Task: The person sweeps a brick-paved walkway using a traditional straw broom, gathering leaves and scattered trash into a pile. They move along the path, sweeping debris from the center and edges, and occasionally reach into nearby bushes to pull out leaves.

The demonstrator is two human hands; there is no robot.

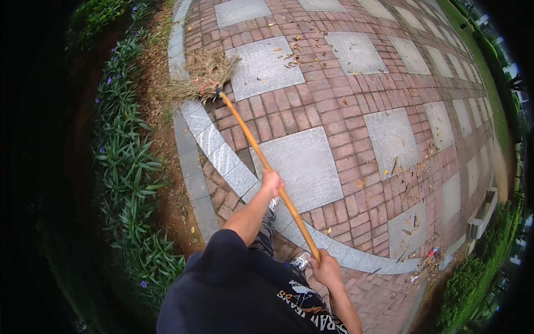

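Note:
A broom with a long wooden handle (248, 132) slants across the view. Its head of dry straw or twigs (208, 69) rests over the curb stones at the upper left, partly on the paving and partly on the soil strip. Around the middle of the handle my left hand (273, 183) is closed. My right hand (326, 267) grips the handle close to its near end, in front of my dark shirt. Scattered dry leaves (294, 54) lie on the paving to the right of the broom head.
Red brick paving (288, 112) with square grey slabs (302, 167) spreads ahead and right. A curved grey curb (212, 142) borders it. Green plants with purple flowers (133, 167) line the left. Leaves and litter (431, 254) gather at lower right, near a stone bench-like block (482, 215).

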